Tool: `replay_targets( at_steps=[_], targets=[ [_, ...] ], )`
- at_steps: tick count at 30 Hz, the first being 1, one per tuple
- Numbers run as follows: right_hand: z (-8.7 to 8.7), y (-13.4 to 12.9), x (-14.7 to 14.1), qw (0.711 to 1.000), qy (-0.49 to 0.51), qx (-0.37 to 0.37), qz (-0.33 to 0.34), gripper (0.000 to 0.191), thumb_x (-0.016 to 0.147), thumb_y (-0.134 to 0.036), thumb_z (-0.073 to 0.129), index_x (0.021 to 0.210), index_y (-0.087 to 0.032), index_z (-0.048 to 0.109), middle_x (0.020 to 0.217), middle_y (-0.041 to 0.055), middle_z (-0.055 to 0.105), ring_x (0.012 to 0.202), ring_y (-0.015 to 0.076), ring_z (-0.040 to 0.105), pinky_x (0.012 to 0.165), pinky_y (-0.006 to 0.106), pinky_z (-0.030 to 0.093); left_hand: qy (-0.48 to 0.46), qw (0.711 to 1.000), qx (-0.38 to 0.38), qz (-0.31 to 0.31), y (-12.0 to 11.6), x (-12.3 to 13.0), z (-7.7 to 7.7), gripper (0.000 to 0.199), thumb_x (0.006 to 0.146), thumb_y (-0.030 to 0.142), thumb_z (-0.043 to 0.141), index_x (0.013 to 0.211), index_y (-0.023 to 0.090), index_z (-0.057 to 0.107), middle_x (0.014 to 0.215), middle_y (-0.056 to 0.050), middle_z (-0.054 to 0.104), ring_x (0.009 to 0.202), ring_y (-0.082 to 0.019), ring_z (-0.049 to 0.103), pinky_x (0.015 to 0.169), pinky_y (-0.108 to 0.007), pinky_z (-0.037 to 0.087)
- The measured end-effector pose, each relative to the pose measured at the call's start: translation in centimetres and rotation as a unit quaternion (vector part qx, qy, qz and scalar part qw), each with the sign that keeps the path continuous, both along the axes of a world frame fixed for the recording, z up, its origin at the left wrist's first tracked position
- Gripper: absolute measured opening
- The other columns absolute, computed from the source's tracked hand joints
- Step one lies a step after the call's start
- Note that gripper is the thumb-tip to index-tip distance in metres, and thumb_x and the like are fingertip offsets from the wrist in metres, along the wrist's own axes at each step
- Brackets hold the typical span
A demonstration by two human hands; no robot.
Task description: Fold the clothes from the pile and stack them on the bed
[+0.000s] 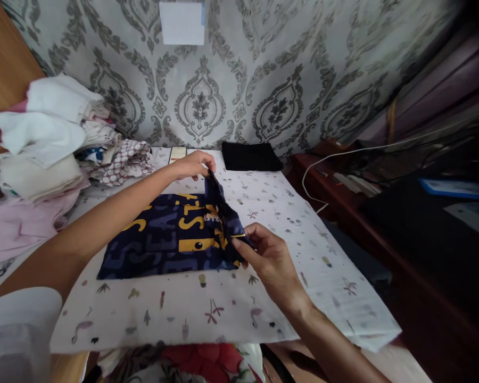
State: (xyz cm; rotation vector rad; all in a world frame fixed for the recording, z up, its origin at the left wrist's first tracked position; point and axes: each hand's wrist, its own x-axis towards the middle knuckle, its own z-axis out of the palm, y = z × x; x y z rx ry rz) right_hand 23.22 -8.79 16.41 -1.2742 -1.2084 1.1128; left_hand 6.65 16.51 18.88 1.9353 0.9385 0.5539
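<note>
A navy garment (155,250) with yellow and grey-blue letters lies flat on the white printed cloth, its right end lifted. At the far corner of that raised edge, my left hand (195,164) pinches the fabric. My right hand (265,252) grips the near corner between thumb and fingers. Between the two hands the edge stands up in a crumpled ridge. The exact kind of garment cannot be made out.
Piled clothes (43,154) stand at the left. A folded black cloth (250,157) and a small card-like item (178,155) lie by the patterned wall. On the right, a white cable (309,175) runs over dark red furniture (323,165).
</note>
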Motion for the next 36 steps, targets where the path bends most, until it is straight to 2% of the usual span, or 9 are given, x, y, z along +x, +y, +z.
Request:
replay_targets(
  at_steps=[5, 11, 16, 20, 24, 27, 29, 32, 36],
  targets=[
    [-1.1, 0.6, -2.8, 1.000, -0.003, 0.006, 0.030, 0.028, 0.077, -0.038, 0.070, 0.070, -0.022, 0.049, 0.066, -0.0043, 0.048, 0.059, 0.0100, 0.043, 0.050, 0.022, 0.039, -0.064, 0.995, -0.073, 0.019, -0.1, -2.8, -1.5, 0.013, 0.065, 0.009, 0.071, 0.075, 0.015, 0.066, 0.080, -0.002, 0.067, 0.072, -0.014, 0.066, 0.067, -0.027, 0.058],
    [-2.6, 1.4, -4.8, 0.998, -0.036, 0.004, 0.056, 0.024, 0.078, -0.036, 0.065, 0.069, -0.022, 0.047, 0.065, -0.0050, 0.043, 0.060, 0.0108, 0.041, 0.053, 0.023, 0.038, -0.072, 0.992, -0.094, 0.035, -0.1, -5.2, -4.2, 0.014, 0.063, 0.012, 0.068, 0.077, 0.016, 0.065, 0.082, -0.002, 0.069, 0.075, -0.014, 0.067, 0.069, -0.027, 0.058],
    [-4.5, 1.5, -5.6, 0.994, -0.092, 0.003, 0.057, 0.017, 0.078, -0.028, 0.059, 0.069, -0.022, 0.047, 0.064, -0.0052, 0.044, 0.059, 0.0107, 0.043, 0.054, 0.023, 0.038, 0.014, 1.000, -0.001, 0.009, -0.2, -6.6, -6.4, 0.013, 0.067, 0.018, 0.061, 0.079, 0.017, 0.065, 0.078, -0.001, 0.068, 0.072, -0.015, 0.066, 0.070, -0.028, 0.055],
    [-5.3, 1.3, -5.9, 0.970, -0.219, 0.035, 0.095, 0.003, 0.080, -0.018, 0.060, 0.080, -0.020, 0.062, 0.069, -0.0032, 0.057, 0.060, 0.0115, 0.051, 0.058, 0.024, 0.043, 0.067, 0.996, 0.066, 0.007, -0.1, -7.6, -7.1, 0.013, 0.064, 0.017, 0.062, 0.076, 0.018, 0.068, 0.082, -0.001, 0.069, 0.084, -0.018, 0.064, 0.079, -0.027, 0.050],
    [-5.2, 0.6, -5.9, 0.948, -0.270, 0.086, 0.144, 0.026, 0.081, -0.020, 0.069, 0.108, -0.019, 0.069, 0.089, 0.0030, 0.068, 0.073, 0.0153, 0.063, 0.066, 0.028, 0.053, 0.116, 0.987, 0.111, 0.020, -0.3, -8.2, -7.1, 0.022, 0.066, 0.011, 0.059, 0.083, 0.019, 0.071, 0.093, -0.004, 0.071, 0.095, -0.023, 0.062, 0.087, -0.032, 0.047],
    [-4.7, 0.3, -5.8, 0.941, -0.259, 0.159, 0.149, 0.021, 0.091, -0.022, 0.060, 0.110, -0.019, 0.070, 0.096, 0.0065, 0.070, 0.081, 0.0167, 0.067, 0.072, 0.029, 0.057, 0.150, 0.971, 0.181, 0.034, -1.4, -7.5, -6.8, 0.028, 0.077, 0.013, 0.055, 0.101, 0.020, 0.069, 0.106, -0.007, 0.070, 0.105, -0.026, 0.061, 0.095, -0.038, 0.046],
    [-4.7, 0.3, -5.6, 0.918, -0.300, 0.229, 0.123, 0.023, 0.096, -0.020, 0.052, 0.110, -0.018, 0.071, 0.103, 0.0099, 0.072, 0.094, 0.0199, 0.068, 0.084, 0.035, 0.057, 0.148, 0.955, 0.255, 0.038, -2.7, -6.3, -6.7, 0.031, 0.090, 0.020, 0.049, 0.116, 0.020, 0.064, 0.120, -0.010, 0.067, 0.115, -0.026, 0.059, 0.102, -0.041, 0.044],
    [-5.7, 0.6, -5.4, 0.853, -0.429, 0.280, 0.095, 0.033, 0.098, -0.019, 0.049, 0.125, -0.013, 0.066, 0.132, 0.0183, 0.065, 0.126, 0.0293, 0.058, 0.107, 0.051, 0.047, 0.119, 0.938, 0.327, -0.001, -4.9, -3.7, -7.2, 0.041, 0.101, 0.030, 0.038, 0.138, 0.018, 0.051, 0.147, -0.014, 0.053, 0.139, -0.025, 0.045, 0.116, -0.041, 0.033],
    [-8.3, 1.0, -5.4, 0.798, -0.534, 0.245, 0.135, 0.048, 0.098, -0.029, 0.053, 0.141, -0.008, 0.055, 0.150, 0.0206, 0.051, 0.143, 0.0327, 0.043, 0.117, 0.059, 0.035, 0.203, 0.926, 0.299, -0.110, -6.6, -1.0, -9.3, 0.054, 0.103, 0.041, 0.037, 0.153, 0.019, 0.035, 0.166, -0.013, 0.028, 0.155, -0.024, 0.018, 0.124, -0.046, 0.014]
  ],
)
